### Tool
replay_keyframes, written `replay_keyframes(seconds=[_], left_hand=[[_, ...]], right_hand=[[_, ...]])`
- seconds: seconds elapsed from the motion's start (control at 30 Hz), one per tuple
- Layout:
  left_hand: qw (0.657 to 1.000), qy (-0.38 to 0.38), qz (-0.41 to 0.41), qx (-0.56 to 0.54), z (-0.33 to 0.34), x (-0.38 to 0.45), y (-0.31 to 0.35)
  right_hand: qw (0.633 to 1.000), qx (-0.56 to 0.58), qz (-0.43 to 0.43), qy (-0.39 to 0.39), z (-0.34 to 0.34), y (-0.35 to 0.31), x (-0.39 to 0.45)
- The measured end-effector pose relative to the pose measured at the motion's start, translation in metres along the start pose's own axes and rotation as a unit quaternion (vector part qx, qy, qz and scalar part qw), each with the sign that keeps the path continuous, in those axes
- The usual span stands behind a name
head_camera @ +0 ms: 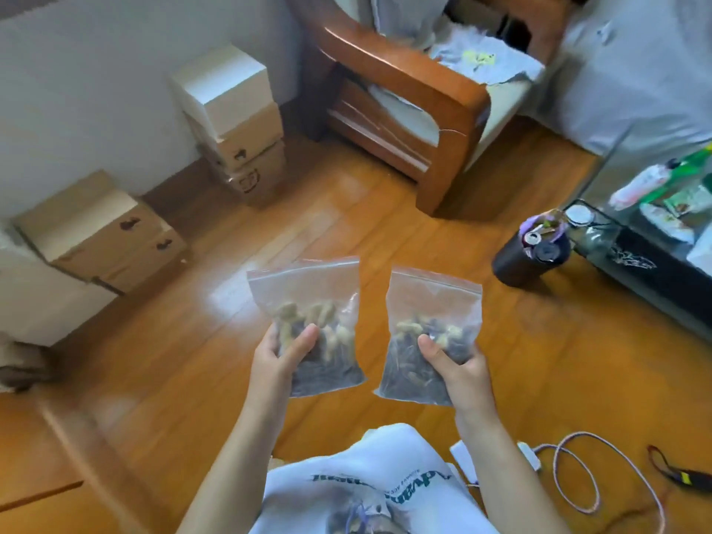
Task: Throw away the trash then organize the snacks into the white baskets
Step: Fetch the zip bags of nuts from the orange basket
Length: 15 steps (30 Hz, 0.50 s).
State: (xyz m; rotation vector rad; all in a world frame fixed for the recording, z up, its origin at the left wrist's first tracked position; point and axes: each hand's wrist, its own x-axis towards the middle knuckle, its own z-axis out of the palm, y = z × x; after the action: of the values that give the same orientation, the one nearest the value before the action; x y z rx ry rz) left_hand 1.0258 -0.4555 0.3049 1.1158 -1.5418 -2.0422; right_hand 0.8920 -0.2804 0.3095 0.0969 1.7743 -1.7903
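Above a wooden floor point(346, 210), the left hand point(277, 356) and right hand point(458, 364) each grip a zip bag of nuts point(308, 314) point(427, 333); sorting is underway, and the white baskets, unseen here, must be found next.

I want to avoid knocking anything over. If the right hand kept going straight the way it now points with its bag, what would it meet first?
Probably nothing soon. The right hand, gripping its zip bag, points forward over bare wooden floor; the wooden armchair lies farther along, though depth is unclear.
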Motion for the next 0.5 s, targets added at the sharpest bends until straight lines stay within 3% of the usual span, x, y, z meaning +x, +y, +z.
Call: replay_keyframes(seconds=[0.5], left_hand=[[0.974,-0.201,-0.037,0.094,0.198,0.109,0.015]], right_hand=[[0.973,0.107,-0.025,0.203,-0.123,-0.029,0.088]])
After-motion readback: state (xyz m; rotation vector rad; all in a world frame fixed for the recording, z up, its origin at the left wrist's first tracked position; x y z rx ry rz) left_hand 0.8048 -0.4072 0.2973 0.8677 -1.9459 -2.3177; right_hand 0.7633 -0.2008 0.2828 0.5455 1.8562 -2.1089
